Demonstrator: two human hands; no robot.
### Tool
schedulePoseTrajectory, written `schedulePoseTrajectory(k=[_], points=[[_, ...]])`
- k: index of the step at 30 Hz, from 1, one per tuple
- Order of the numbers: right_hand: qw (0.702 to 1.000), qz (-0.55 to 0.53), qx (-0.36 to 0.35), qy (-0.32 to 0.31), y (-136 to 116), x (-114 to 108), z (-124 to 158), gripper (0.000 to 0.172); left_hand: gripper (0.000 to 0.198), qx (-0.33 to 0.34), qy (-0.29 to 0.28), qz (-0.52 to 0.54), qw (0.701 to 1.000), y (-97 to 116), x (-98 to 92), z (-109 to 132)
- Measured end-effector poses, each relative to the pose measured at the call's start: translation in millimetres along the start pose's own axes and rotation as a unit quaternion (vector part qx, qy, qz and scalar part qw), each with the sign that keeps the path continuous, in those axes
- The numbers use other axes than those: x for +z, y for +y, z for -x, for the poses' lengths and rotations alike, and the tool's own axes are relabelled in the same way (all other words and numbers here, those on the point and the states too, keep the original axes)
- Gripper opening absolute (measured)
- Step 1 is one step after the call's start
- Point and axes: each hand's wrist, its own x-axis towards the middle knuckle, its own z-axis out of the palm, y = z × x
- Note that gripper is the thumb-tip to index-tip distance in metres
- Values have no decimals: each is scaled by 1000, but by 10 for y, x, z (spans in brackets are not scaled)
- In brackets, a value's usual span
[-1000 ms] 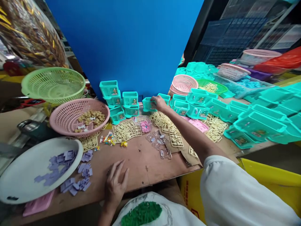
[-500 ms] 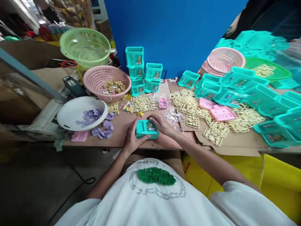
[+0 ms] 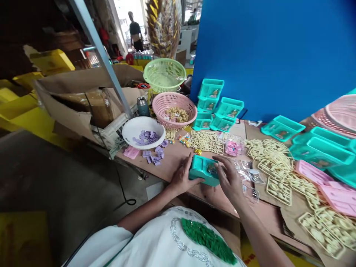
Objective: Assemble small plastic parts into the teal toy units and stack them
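A teal plastic box (image 3: 200, 168) lies at the table's front edge, a small clear-covered figure showing at its right end. My left hand (image 3: 182, 176) grips its left side, fingers along the far edge and thumb along the near edge. On the right end, beside the clear cover, are the bent fingers of my right hand (image 3: 230, 178). Small yellow pieces (image 3: 197, 151) lie just beyond the box. Clear plastic pieces (image 3: 247, 172) are scattered to the right of my right hand.
Behind stand stacked teal boxes (image 3: 209, 92) and a pink basket (image 3: 169, 97) of tan pieces. A white bowl (image 3: 129, 133) holds purple parts. Cream part frames (image 3: 268, 154) and pink trays (image 3: 338, 196) spread rightward. A blue panel (image 3: 264, 55) rises behind; a metal post (image 3: 101, 55) stands left.
The view has swung left, so the table appears farther right. My right fingers have shifted from the box's far right corner to its right end. The left hand keeps its grip.
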Motion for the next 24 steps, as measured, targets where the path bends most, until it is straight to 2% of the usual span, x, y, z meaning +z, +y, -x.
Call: schedulePoseTrajectory(k=[4, 7, 12, 14, 15, 17, 19, 20, 21, 22, 23, 24], points=[[997, 28, -15, 63, -3, 75, 46, 32, 122, 11, 15, -7, 1000, 21, -52, 31], [994, 19, -16, 104, 46, 121, 114, 35, 115, 33, 38, -29, 998, 52, -86, 57], [991, -56, -15, 119, 162, 150, 188, 43, 105, 94, 66, -61, 992, 74, -38, 97], [992, -47, -23, 116, 187, 143, 190, 45, 99, 127, 82, -72, 986, 106, -140, 92], [992, -38, -27, 115, 195, 136, 190, 45, 93, 140, 101, -84, 981, 136, -260, 74], [992, -24, -35, 118, 202, 123, 191, 45, 75, 140, 157, -132, 969, 216, -653, -12], [992, -14, -40, 122, 200, 114, 195, 44, 55, 69, 227, -218, 947, 288, -1195, -185], [991, -10, -41, 124, 197, 111, 197, 44, 48, 11, 231, -273, 934, 306, -1479, -300], [991, -7, -41, 125, 192, 110, 199, 44, 44, -69, 181, -335, 922, 308, -1746, -426], [991, -3, -43, 125, 186, 109, 200, 44, 42, -167, 99, -400, 896, 294, -1978, -555], [991, 0, -47, 125, 181, 108, 200, 44, 43, -259, -11, -448, 855, 266, -2163, -679], [991, 2, -51, 125, 176, 107, 200, 44, 41, -304, -60, -457, 834, 228, -2297, -791]])
